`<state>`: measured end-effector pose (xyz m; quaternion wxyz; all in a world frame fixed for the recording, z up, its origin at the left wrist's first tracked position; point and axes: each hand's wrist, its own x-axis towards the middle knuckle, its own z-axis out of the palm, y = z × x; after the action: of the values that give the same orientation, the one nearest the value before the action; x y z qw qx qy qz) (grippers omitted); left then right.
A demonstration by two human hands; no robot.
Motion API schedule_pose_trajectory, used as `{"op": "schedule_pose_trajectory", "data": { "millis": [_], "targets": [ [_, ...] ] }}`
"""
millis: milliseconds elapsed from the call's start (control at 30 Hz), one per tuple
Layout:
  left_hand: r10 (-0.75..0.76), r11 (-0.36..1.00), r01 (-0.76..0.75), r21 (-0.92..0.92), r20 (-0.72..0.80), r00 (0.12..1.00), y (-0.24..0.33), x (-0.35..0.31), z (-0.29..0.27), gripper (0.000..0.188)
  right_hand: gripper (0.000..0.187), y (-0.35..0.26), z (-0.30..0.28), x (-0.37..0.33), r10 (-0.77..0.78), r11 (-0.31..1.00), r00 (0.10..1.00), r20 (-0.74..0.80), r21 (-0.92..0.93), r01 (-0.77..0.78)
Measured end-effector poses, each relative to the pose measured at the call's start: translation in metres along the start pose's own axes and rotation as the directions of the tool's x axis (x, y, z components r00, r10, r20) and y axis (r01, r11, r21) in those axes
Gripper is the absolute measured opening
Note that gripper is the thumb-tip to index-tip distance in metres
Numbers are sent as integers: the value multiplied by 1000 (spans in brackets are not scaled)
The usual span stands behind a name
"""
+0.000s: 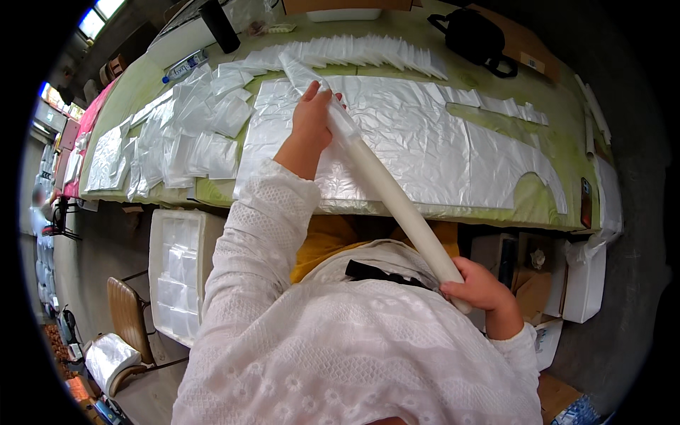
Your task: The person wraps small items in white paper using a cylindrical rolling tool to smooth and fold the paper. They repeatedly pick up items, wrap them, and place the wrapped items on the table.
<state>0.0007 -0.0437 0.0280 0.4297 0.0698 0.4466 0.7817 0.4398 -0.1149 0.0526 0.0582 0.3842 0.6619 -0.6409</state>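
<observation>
A long off-white tube [397, 191] slants across in front of me, from the table down to my right side. Clear plastic film, seemingly a bag [299, 71], covers its far end and sticks out past it. My left hand [312, 120] is closed around this covered end, above the table. Lower right, my right hand [478, 285] grips the bare near end, thumb along the tube. Beneath the tube lies a wide sheet of clear plastic film [418, 156], wrinkled and shiny, with a curved cut-out at its right.
Loose clear bags [191, 134] are heaped at left on the green-covered table [216, 191]; a row of folded bags [354, 53] runs along the back. Also there are a bottle [185, 65], black cylinder [219, 27], black bag [467, 35] and phone [586, 202]. A white bin [157, 276] stands below left.
</observation>
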Motion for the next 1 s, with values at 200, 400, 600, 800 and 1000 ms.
{"op": "schedule_pose_trajectory", "data": {
  "millis": [200, 400, 600, 800, 1000],
  "targets": [
    [-385, 890, 309, 336, 189, 903, -15, -45, -6, 44, 62, 27, -8, -37, -42, 973, 952, -303, 204, 108],
    [-436, 740, 227, 633, 194, 879, -21, -104, -8, 49, 66, -26, -33, 40, -590, 717, 717, -370, -648, 256],
    [-453, 543, 157, 825, 130, 882, -6, -128, -29, 35, 70, -35, -47, 83, -610, 470, 756, -238, -876, 104],
    [-479, 611, 228, 758, 125, 869, -11, -167, -63, 25, 65, -42, -67, 102, -558, 549, 738, -381, -836, -17],
    [-435, 644, 197, 739, 141, 889, -20, -172, -65, 24, 64, -42, -47, 91, -614, 476, 743, -266, -876, 80]
  ]
}}
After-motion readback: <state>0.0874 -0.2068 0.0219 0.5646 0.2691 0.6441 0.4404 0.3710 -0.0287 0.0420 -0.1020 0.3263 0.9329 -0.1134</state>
